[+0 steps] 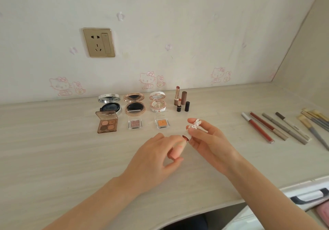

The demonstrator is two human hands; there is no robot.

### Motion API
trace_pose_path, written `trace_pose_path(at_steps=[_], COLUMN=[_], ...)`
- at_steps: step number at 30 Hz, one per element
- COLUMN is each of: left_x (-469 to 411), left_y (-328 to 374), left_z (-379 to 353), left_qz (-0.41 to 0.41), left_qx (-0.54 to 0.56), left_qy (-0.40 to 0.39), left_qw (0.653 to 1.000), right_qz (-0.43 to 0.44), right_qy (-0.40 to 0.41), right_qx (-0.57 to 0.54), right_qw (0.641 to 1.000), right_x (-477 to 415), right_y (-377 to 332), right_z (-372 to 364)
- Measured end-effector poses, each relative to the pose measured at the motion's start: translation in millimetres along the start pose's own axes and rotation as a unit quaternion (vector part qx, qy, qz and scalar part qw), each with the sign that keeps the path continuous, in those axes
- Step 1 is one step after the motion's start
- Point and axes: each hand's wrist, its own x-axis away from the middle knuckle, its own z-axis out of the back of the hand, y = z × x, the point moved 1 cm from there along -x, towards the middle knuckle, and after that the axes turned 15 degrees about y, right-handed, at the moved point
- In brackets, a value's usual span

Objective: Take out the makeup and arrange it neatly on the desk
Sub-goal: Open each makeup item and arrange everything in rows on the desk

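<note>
My left hand [153, 160] grips a small pink lipstick tube [177, 149] above the desk's middle, its dark red tip showing. My right hand [208, 140] pinches the tube's clear cap with a white bunny charm [195, 124], held just beside the tip. Behind them, three open round compacts [134, 103] stand in a row near the wall. In front of these lie a four-colour eyeshadow palette [107, 124] and two single eyeshadow pans [162, 123]. Two uncapped lipsticks [178, 96] stand with their caps to the right of the compacts.
Several lip and brow pencils [274, 128] lie side by side at the right of the pale wooden desk [53, 140], with makeup brushes [313, 121] further right. A wall socket [98, 42] is above. A white bag with dark trim [309, 197] sits below the desk's right edge.
</note>
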Motion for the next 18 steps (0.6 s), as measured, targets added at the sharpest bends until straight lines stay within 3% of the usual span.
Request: trace_pose_path(at_steps=[4,9,18], left_x=[-6.5,-13.0,-25.4], left_y=[4.4,5.5,3.7], left_z=[-15.0,-26.0,-45.6], left_qz=[-0.088,-0.129,-0.124], left_qx=[-0.012,-0.02,-0.03], left_qy=[-0.022,-0.03,-0.008], left_qw=[0.996,0.991,0.992], right_qz=[-0.009,-0.015,-0.004], right_qy=[-0.02,-0.002,0.038], right_qx=[0.068,0.111,0.167], right_qw=[0.997,0.994,0.985], right_x=[-7.2,-18.4,-45.7], right_y=[-18.1,-32.6,-29.3], right_z=[5.9,15.9,15.7])
